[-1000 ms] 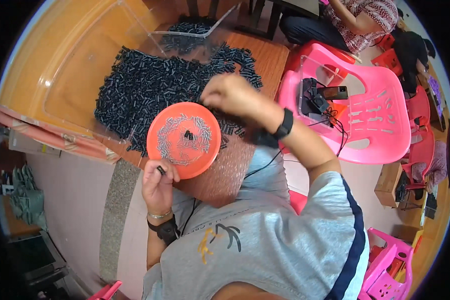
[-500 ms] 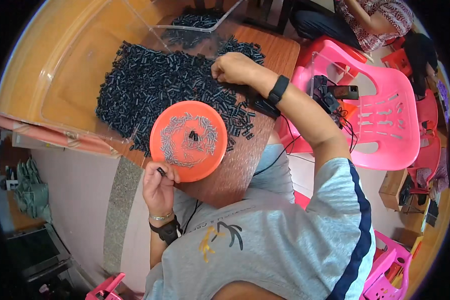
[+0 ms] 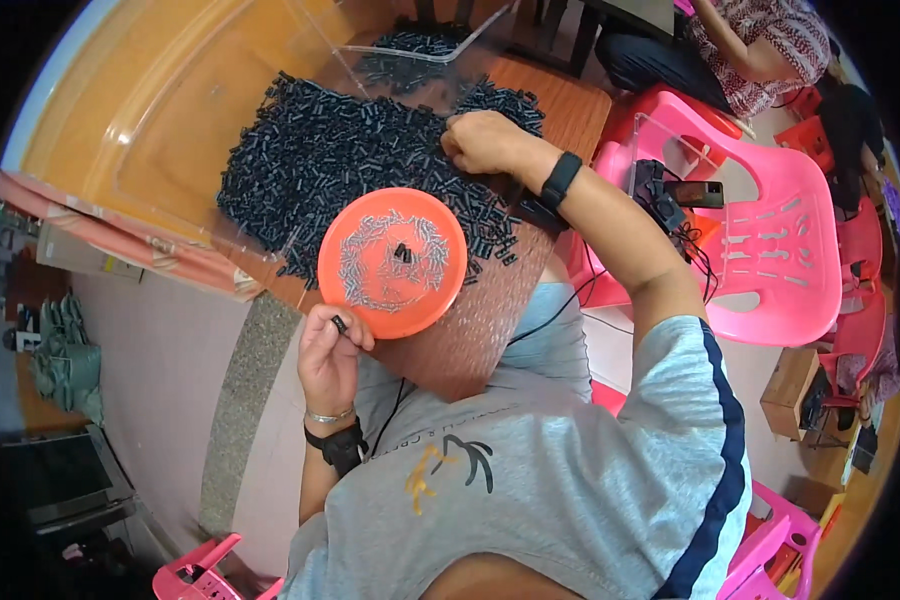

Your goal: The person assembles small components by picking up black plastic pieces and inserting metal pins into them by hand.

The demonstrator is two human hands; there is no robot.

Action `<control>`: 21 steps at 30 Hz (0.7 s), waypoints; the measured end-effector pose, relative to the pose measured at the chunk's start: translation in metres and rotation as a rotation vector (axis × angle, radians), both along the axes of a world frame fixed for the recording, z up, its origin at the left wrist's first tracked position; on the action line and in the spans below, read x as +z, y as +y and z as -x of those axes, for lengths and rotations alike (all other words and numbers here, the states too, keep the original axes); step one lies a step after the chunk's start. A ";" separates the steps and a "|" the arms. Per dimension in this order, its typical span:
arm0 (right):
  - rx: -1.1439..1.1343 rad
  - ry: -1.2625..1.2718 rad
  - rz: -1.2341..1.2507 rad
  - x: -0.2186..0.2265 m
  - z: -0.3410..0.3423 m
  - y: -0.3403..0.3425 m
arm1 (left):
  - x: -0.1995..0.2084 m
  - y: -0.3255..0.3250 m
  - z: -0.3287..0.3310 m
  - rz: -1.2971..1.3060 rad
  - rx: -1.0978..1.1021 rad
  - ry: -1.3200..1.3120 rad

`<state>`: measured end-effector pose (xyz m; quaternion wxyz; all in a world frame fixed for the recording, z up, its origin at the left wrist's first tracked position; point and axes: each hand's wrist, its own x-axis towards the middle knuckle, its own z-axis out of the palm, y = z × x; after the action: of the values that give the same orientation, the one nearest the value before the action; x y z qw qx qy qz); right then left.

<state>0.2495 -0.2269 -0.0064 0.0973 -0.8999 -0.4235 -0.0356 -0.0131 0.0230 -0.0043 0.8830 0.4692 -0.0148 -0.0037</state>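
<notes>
Between the thumb and fingers of my left hand [image 3: 328, 362] is a small black plastic piece [image 3: 339, 324], held at the near-left edge of a round orange dish [image 3: 410, 327]. A ring of small silver metal pins [image 3: 355, 268] lies in the dish. A few black pieces [image 3: 402, 253] sit at its middle. My right hand [image 3: 490, 143] is at the right side of a wide heap of small black plastic pieces [image 3: 340, 145]. Its fingers are curled together with the tips down at the heap, so what they pinch, if anything, is hidden.
A clear plastic bin [image 3: 160, 150] lies around the heap on the brown wooden table [image 3: 450, 350]. On the right, a pink plastic chair [image 3: 760, 230] carries a phone [image 3: 696, 194], cables and a clear tray. Another person [image 3: 760, 50] sits at the far right.
The whole view has shifted a little, moving table and dish slightly right and up in the picture. Both hands keep nearly the same places and grips.
</notes>
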 end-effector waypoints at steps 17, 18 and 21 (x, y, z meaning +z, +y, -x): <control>0.120 1.173 -1.276 0.058 0.134 0.021 | 0.034 -0.037 -0.003 -0.013 -0.119 -0.025; 0.126 1.201 -1.313 0.056 0.143 0.026 | 0.033 -0.037 -0.004 -0.012 -0.107 -0.020; 0.089 1.224 -1.352 0.046 0.162 0.039 | 0.033 -0.040 -0.006 0.019 -0.209 -0.068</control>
<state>0.0870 -0.1882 0.0400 0.8128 -0.4958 -0.2211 0.2113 -0.0071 -0.0166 0.0288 0.8812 0.4565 -0.0935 -0.0799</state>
